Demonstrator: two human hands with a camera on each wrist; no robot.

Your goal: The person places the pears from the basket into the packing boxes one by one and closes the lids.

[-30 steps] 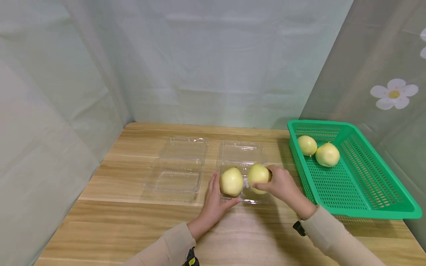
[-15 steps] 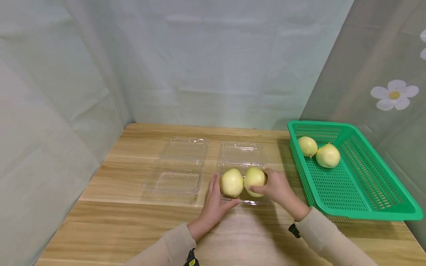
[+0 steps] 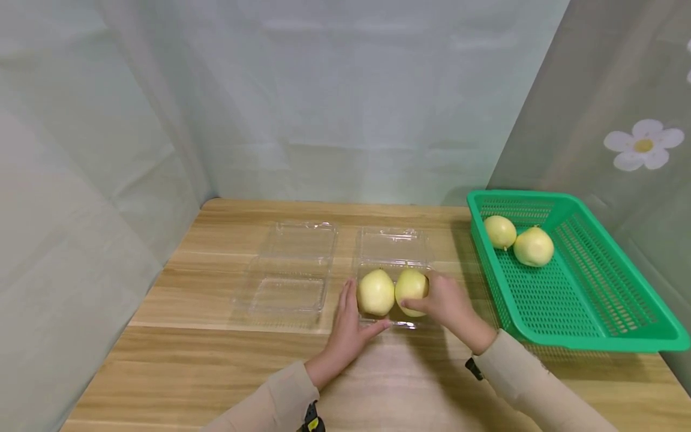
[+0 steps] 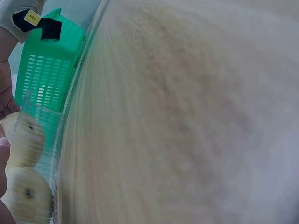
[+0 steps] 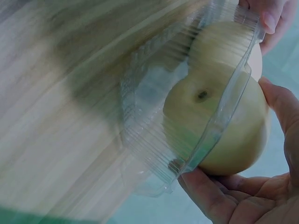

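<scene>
Two round, pale yellow pears stand side by side in the base of a clear plastic clamshell box (image 3: 393,246), whose lid lies open towards the back. My right hand (image 3: 449,303) grips the right pear (image 3: 410,292), thumb in front. In the right wrist view, thumb and fingers span that pear (image 5: 233,135) above the box rim. My left hand (image 3: 345,333) rests at the box's front left corner, fingers straight along the side beside the left pear (image 3: 376,293) and thumb stretched along the front edge. From the left wrist, both pears show through the transparent wall.
To the left lies a second open clamshell box (image 3: 288,294) with nothing in it. A green basket (image 3: 580,309) stands at the right, two more pears (image 3: 533,246) in its far left corner. Cloth walls (image 3: 345,120) border the wooden table (image 3: 216,372) behind and at the sides.
My right hand has moved left and slightly down with its pear, which now sits close against the left pear. My left hand has stayed in place.
</scene>
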